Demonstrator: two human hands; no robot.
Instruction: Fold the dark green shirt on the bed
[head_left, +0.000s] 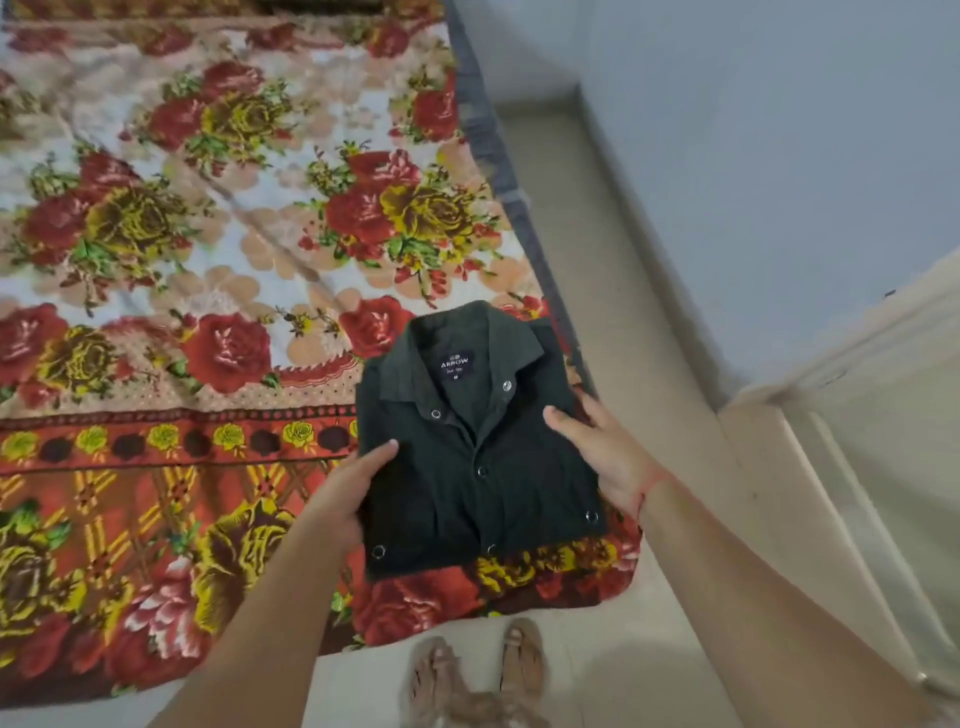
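Observation:
The dark green shirt (467, 457) is a compact folded rectangle, collar up and label showing, over the bed's near right corner. My left hand (348, 488) grips its left edge, thumb on top and fingers hidden underneath. My right hand (597, 447) holds the right edge the same way, thumb lying on the fabric. I cannot tell whether the shirt rests on the bed or is lifted slightly off it.
The bed carries a floral cover (208, 234) in red, yellow and white, with its right edge (498, 171) running beside a strip of pale floor (623, 364). A grey wall (779, 156) stands to the right. My sandalled feet (478, 675) are on the floor below.

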